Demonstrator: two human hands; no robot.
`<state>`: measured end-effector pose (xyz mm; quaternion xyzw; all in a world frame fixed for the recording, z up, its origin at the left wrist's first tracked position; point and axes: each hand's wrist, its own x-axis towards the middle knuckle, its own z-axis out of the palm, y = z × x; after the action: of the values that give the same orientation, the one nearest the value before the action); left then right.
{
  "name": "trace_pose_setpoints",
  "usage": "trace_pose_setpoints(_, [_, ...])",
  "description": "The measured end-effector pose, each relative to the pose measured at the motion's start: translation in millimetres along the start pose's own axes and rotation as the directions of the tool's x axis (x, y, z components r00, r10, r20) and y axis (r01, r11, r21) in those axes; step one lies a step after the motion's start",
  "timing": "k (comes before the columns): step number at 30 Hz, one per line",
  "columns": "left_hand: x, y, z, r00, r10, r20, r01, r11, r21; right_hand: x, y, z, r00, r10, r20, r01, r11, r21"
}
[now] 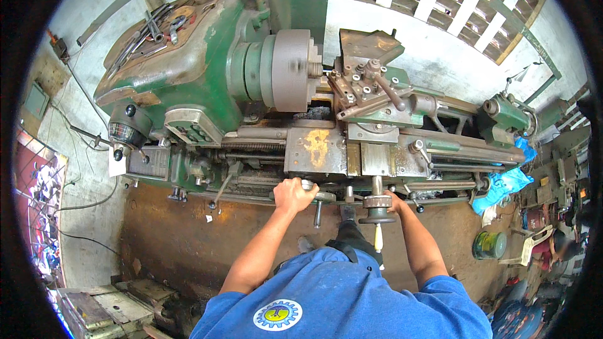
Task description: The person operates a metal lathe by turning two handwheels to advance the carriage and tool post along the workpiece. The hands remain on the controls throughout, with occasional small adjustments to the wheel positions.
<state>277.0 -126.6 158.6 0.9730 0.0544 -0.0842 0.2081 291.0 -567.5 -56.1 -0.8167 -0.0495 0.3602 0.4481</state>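
Observation:
A large green lathe (213, 69) stands in front of me. My left hand (294, 196) is closed over the top of the carriage handwheel (325, 196), whose metal handle (318, 215) points down. Just right of the cross-slide handwheel (378, 208) is my right hand (396, 203), close to a small lever knob (392, 188). That wheel hides most of its fingers, so its grip is unclear. A pale handle (378, 238) hangs from the wheel. The chuck (292, 70) faces the tool post (373, 70) on the carriage (316, 150).
Wrenches and other hand tools (154, 27) lie on the headstock. The tailstock (506, 115) is at the far right, near blue plastic sheeting (502, 188). On the floor to the right are a green bucket (490, 245) and a pale chair (529, 246); another person (553, 245) is beside it.

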Motion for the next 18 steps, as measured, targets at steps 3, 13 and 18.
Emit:
trace_pose_setpoints(3, [1, -1, 0, 1.000, -0.009, 0.014, 0.009, 1.000, 0.009, 3, 6, 1, 0.993, -0.119, -0.023, 0.117, 0.991, -0.069])
trace_pose_setpoints(13, [0, -1, 1, 1.000, -0.027, -0.004, 0.027, 1.000, -0.009, 35, 46, 9, 0.999, -0.035, 0.026, 0.033, 0.997, 0.070])
trace_pose_setpoints(18, [0, -1, -2, 0.999, -0.029, 0.030, 0.030, 0.999, -0.016, 26, 30, 4, 0.991, -0.129, 0.038, 0.130, 0.991, -0.037])
